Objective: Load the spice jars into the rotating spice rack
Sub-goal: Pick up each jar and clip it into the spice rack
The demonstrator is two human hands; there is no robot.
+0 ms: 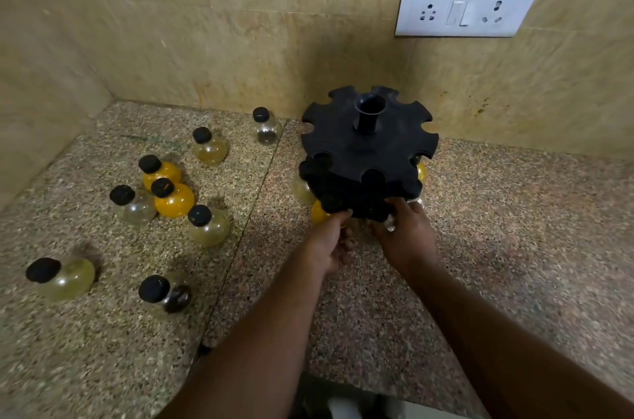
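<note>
Item: black two-tier spice rack (367, 150), standing upright on the speckled stone tabletop (514, 229) near the tiled wall (206, 41), below a white socket plate (466, 10).
Upper tier: slots unfilled, central tube open.
Lower tier: an orange jar (319, 213) and a pale jar (302, 191) hang at the left edge; a yellow jar (421, 171) shows at the right.
Loose jars (171, 197): eight, black-capped, scattered on the tabletop left of the rack, well apart from it; two orange, three pale yellow, two clear, one with dark contents.
Left hand (331, 247): at the near rim of the lower tier, thumb against it beside the orange jar, fingers curled; what they hold cannot be told.
Right hand (406, 236): at the same rim, fingers hidden beneath it; grip cannot be told.
</note>
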